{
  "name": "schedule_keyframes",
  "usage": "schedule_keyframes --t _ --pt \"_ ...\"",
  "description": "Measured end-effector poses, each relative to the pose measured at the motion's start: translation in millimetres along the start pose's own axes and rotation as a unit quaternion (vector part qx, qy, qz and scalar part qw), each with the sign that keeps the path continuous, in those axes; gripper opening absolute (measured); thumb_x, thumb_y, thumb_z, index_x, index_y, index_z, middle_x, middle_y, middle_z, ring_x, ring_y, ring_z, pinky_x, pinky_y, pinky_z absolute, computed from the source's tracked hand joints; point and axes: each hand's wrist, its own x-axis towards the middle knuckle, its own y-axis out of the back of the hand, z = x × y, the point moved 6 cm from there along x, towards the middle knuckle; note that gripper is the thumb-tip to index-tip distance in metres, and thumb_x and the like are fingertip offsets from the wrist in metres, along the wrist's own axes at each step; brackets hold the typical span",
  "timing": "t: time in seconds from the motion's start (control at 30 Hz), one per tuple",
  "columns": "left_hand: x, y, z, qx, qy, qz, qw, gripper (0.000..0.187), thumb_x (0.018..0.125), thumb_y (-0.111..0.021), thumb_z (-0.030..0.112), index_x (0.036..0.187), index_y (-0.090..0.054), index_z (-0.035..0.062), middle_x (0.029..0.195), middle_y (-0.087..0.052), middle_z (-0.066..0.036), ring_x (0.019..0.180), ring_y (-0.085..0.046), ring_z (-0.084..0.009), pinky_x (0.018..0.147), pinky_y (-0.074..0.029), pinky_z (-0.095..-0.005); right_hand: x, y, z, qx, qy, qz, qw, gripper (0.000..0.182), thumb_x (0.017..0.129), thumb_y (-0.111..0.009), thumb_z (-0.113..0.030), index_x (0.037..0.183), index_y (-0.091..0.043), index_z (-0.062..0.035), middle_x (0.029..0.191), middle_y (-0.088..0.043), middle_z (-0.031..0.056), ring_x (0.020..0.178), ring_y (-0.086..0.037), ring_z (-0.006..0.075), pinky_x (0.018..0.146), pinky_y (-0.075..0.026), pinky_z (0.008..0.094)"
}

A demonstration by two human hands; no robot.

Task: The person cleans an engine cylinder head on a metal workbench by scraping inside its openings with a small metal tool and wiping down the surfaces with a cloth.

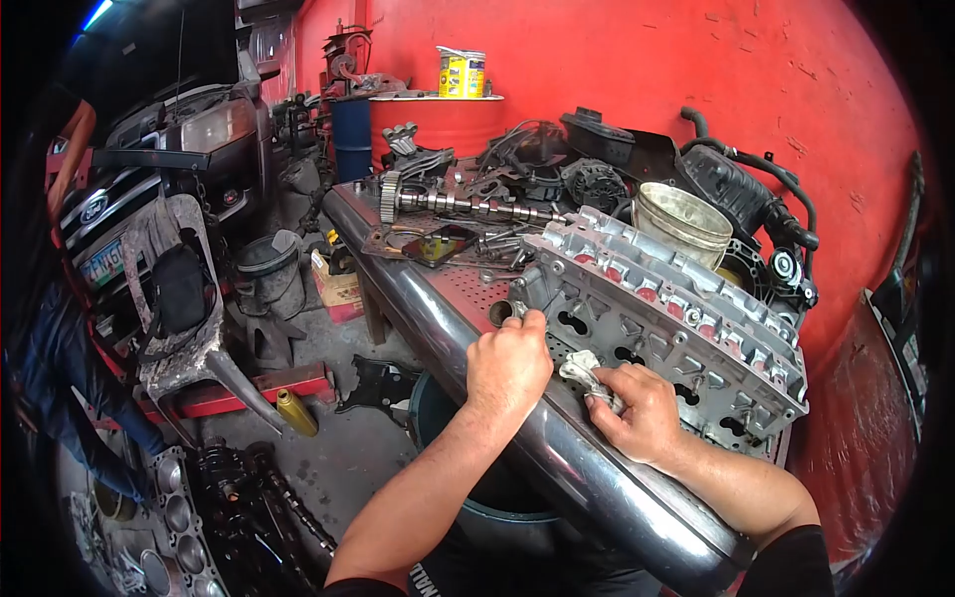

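My left hand (507,363) is closed in a fist above the edge of the bench. A small round metal piece (502,311) shows just beyond its knuckles, and what the fingers hold is hidden. My right hand (639,413) is closed around a crumpled whitish rag (579,366), low by the near side of the cylinder head (676,328). The aluminium head lies on the perforated red bench top (476,286), its ports facing me. A rounded chrome edge (587,478) runs beneath both wrists.
A camshaft (468,204), a phone (441,245), an alternator (595,182) and a whitish bucket (681,221) stand or lie behind. Below is a dark bin (430,423). At left are a dirty plastic chair (184,343), a car (159,179) and another person's legs (75,388).
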Motion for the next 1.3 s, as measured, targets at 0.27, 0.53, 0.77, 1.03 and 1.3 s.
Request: schedule_keyframes --t 0.27,0.53,0.77,1.03,1.3 --pt "5 4 8 0.062 -0.077 0.003 0.995 0.013 0.086 -0.065 0.011 0.097 -0.063 0.0053 0.081 -0.069 -0.013 0.072 -0.073 -0.0343 0.062 -0.060 -0.0461 -2 -2 -1 -0.026 0.016 0.005 1.000 0.045 0.091 -0.059 -0.021 0.133 -0.065 -0.0078 0.126 -0.055 0.0131 0.107 -0.056 0.0266 0.089 -0.046 0.0371" --pt "-2 0 18 0.079 -0.113 -0.021 0.990 0.018 0.085 -0.064 0.010 0.102 -0.066 0.0060 0.083 -0.070 -0.013 0.072 -0.073 -0.0326 0.062 -0.060 -0.0441 -1 3 -4 -0.063 0.030 0.014 0.997 0.046 0.091 -0.058 -0.021 0.134 -0.064 -0.0080 0.129 -0.054 0.0129 0.108 -0.054 0.0257 0.090 -0.045 0.0363" --pt "-66 26 -24 -0.203 0.041 0.215 0.954 0.018 0.093 -0.066 0.007 0.110 -0.071 0.0021 0.093 -0.073 -0.019 0.078 -0.073 -0.0371 0.068 -0.059 -0.0432 23 16 5 -0.110 0.063 0.025 0.992 0.046 0.091 -0.057 -0.020 0.135 -0.064 -0.0082 0.131 -0.053 0.0127 0.109 -0.053 0.0250 0.090 -0.044 0.0357" --pt "-151 4 -21 -0.417 0.159 0.203 0.871 0.019 0.094 -0.069 -0.002 0.112 -0.071 -0.0057 0.091 -0.074 -0.018 0.075 -0.072 -0.0192 0.067 -0.056 -0.0301 89 0 -16 -0.341 0.133 -0.082 0.927 0.044 0.095 -0.053 -0.028 0.130 -0.071 -0.0087 0.145 -0.043 0.0129 0.126 -0.041 0.0285 0.102 -0.035 0.0414" --pt "-180 -2 -44 -0.421 0.200 0.197 0.862 0.019 0.093 -0.072 0.001 0.112 -0.072 -0.0030 0.088 -0.074 -0.014 0.071 -0.069 -0.0161 0.064 -0.054 -0.0285 97 -8 -17 -0.364 0.177 -0.081 0.911 0.043 0.095 -0.054 -0.031 0.125 -0.073 -0.0065 0.148 -0.045 0.0172 0.138 -0.037 0.0365 0.109 -0.036 0.0511"
